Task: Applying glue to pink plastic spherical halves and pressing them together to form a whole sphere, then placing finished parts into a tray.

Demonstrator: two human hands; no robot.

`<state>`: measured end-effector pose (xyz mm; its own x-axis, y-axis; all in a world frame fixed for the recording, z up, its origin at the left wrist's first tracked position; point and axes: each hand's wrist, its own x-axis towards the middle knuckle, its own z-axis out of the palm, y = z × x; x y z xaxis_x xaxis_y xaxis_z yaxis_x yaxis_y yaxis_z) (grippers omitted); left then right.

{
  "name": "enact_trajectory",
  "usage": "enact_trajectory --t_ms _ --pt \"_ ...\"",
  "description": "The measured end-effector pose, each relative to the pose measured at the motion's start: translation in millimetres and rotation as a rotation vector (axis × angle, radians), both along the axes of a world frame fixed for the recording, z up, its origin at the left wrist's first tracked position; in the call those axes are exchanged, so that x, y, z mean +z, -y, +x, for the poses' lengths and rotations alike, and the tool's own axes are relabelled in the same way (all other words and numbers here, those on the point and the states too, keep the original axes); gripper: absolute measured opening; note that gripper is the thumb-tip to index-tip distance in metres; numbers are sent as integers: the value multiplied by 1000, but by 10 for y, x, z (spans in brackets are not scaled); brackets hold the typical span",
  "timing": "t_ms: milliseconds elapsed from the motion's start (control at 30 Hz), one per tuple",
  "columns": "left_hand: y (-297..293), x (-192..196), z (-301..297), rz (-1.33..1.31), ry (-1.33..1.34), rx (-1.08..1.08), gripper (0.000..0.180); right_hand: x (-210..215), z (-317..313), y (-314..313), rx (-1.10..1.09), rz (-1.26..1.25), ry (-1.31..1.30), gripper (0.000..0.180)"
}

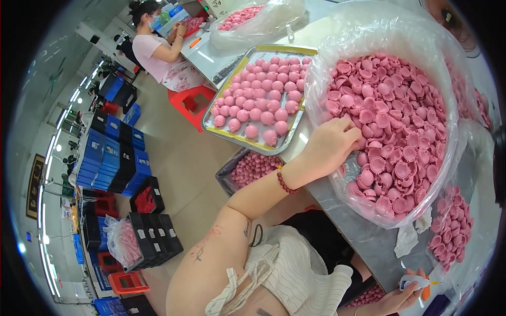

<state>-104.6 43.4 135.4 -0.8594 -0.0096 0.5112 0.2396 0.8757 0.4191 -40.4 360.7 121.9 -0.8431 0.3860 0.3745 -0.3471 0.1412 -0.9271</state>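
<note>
Pink half-shells (403, 139) fill a large clear plastic bag (382, 34) that stands on the table (379, 258), right at the edge nearest you. Your left hand (334, 145) reaches over that edge and into the bag's side of the heap, its fingers bent and bunched against the shells; you can't tell from this view whether that grip has hold of one. Your right hand (404, 300), low by the near corner of the table, has its grip closed around a small white bottle (419, 280) with a yellow tip. Just beyond the bag, along the same edge, you have a metal tray (242, 141) of pink balls (255, 114) set out in rough rows. A smaller pile of loose pink pieces (450, 229) lies on the other side, between the bag and your right hand, with a crumpled white tissue (406, 240) beside it. Below the table edge, under the tray, a dark crate (226, 181) holds more pink pieces.
</note>
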Motion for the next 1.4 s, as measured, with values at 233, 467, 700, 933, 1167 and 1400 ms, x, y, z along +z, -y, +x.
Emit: enact_trajectory --t_ms 233,467,700,933,1167,1400 --pt "-412 363 289 326 -177 -459 11 107 36 163 -106 -48 -44 42" --pt "-1169 64 572 639 63 -775 22 301 208 657 68 38 -12 52" --pt "-1302 -51 623 1149 328 -836 29 196 248 655 69 -25 69 55" --pt "-1391 -65 633 1216 382 -703 15 352 284 674 104 158 145 55" --pt "-1305 -77 570 1067 506 -814 16 349 310 624 249 49 262 55" --pt "-1309 -45 571 1057 324 -793 18 248 211 639 17 70 73 50"
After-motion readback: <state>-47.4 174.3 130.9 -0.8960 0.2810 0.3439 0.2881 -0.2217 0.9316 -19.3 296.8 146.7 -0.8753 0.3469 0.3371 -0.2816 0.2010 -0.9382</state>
